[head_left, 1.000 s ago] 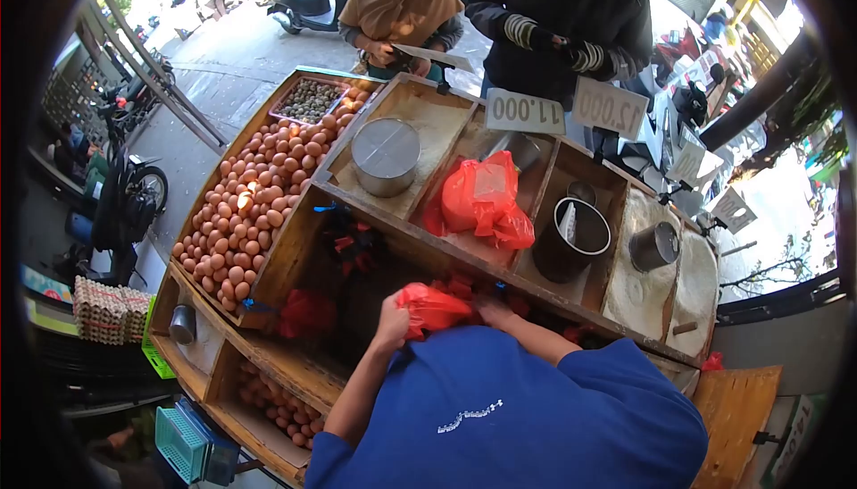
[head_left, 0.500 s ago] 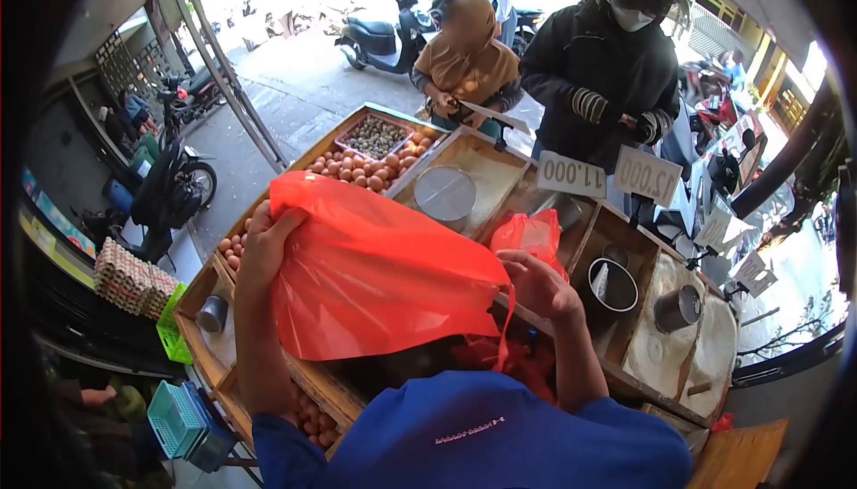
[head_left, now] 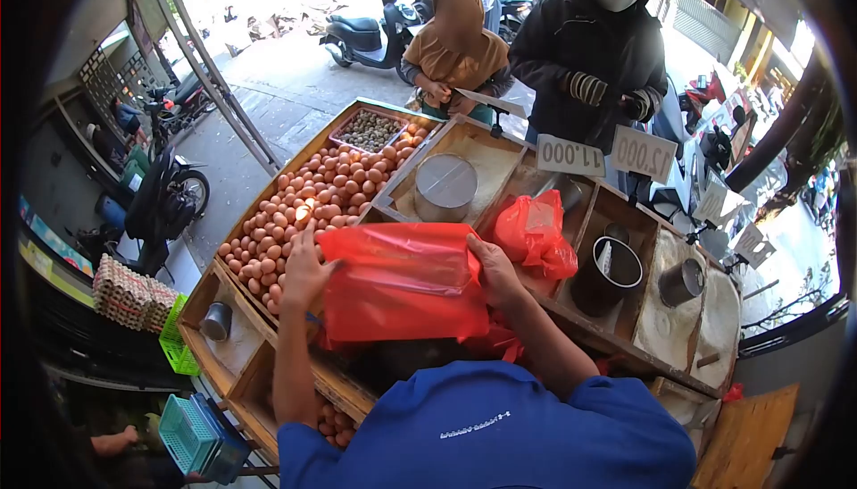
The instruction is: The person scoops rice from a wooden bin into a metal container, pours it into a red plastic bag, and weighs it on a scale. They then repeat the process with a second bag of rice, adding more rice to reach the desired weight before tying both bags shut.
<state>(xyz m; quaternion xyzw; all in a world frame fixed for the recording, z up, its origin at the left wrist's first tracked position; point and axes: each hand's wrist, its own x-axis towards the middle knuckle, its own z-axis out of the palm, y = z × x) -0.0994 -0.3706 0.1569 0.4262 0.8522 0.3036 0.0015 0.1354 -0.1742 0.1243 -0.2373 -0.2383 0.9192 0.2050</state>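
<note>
A red plastic bag (head_left: pixel 402 288) is stretched between my two hands in front of my chest, above the stall's front edge. My left hand (head_left: pixel 306 267) grips its left edge, beside the brown eggs (head_left: pixel 330 181). The upper right corner is pinched in my right hand (head_left: pixel 494 267), fingers partly hidden behind the plastic. Just past that hand sits a filled red bag (head_left: pixel 536 234) on the wooden stall. Beyond the stretched bag, a round metal container (head_left: pixel 446 183) stands in a compartment of pale grain.
Two customers, one in a dark jacket (head_left: pixel 589 69), stand across the stall near price signs (head_left: pixel 571 155). Quail eggs (head_left: pixel 370 130) lie in a tray at the back. A dark bucket (head_left: pixel 607 279) and metal can (head_left: pixel 681 284) stand right; egg trays (head_left: pixel 129 292) are stacked left.
The red bag has come down and been drawn into a smaller, flatter shape, uncovering the brown eggs. My left hand has lowered and moved right; my right hand has shifted slightly left.
</note>
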